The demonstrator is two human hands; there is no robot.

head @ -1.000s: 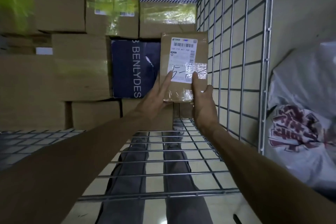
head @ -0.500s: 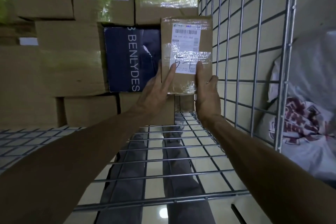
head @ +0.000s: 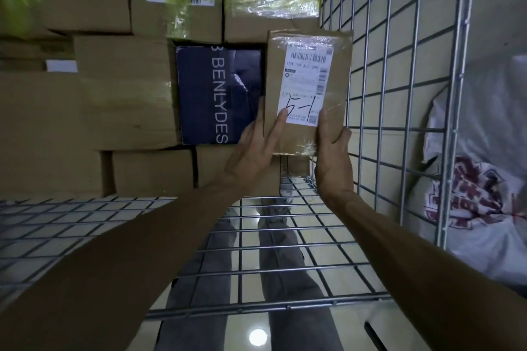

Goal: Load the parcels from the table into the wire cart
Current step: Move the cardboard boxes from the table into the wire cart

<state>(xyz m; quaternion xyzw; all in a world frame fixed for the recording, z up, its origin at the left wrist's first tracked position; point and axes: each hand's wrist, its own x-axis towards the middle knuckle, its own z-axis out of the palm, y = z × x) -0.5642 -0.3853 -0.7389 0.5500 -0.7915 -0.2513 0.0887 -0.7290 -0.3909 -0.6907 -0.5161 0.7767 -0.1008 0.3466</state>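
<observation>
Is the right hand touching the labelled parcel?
Touching. In the head view the right hand grips the labelled parcel, thumb on front, fingers round its edge.

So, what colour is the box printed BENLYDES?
The BENLYDES box is dark navy blue with pale grey lettering; the head view shows it.
</observation>
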